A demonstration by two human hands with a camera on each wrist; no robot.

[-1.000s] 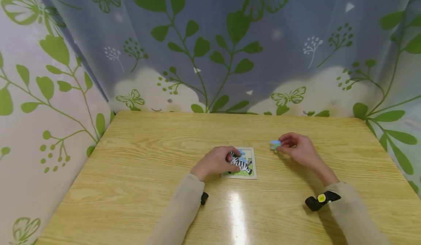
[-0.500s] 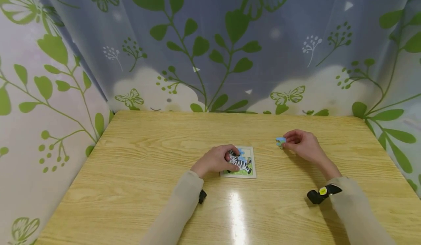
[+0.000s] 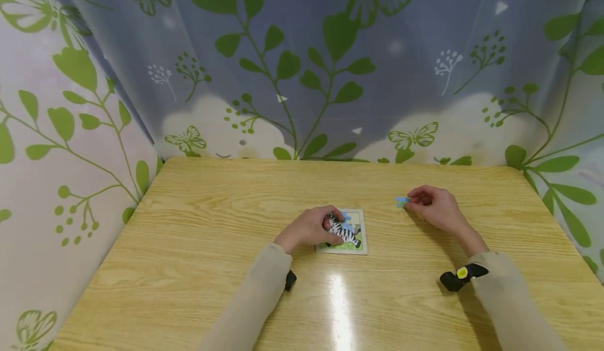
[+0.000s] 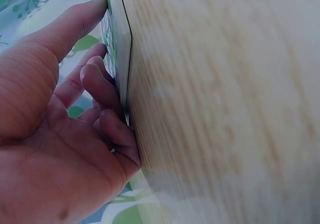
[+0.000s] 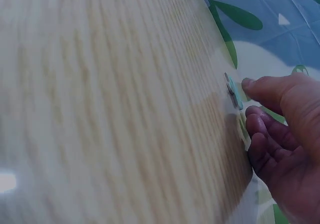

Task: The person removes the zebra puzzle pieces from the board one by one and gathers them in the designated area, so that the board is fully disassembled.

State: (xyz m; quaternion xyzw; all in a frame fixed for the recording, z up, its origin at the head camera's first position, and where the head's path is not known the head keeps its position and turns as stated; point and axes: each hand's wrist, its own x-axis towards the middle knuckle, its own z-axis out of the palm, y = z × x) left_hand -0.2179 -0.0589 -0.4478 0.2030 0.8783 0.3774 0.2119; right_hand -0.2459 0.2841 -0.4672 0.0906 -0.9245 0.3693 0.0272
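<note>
A framed zebra jigsaw puzzle [image 3: 348,233] lies flat on the wooden table, with a cream gap among the pieces at its upper right. Over its left side rests my left hand [image 3: 309,230], thumb and index fingertip touching the picture. In the left wrist view the thumb [image 4: 75,26] is straight on the puzzle's face, and the lower fingers bend beside the frame. To the right, my right hand [image 3: 433,207] pinches a small blue and green puzzle piece [image 3: 401,202] between thumb and fingers. The right wrist view has the piece [image 5: 233,91] nearly edge-on at the fingertips.
The wooden table [image 3: 212,204] reaches back to a curtain [image 3: 302,68] printed with leaves and butterflies, which also closes off both sides. Black camera mounts [image 3: 455,280] sit at both wrists. A bright light reflection [image 3: 341,309] crosses the table's front.
My right hand has shifted slightly right, away from the puzzle, and the piece has turned in its fingers so it looks thinner now. The left hand has stayed on the puzzle.
</note>
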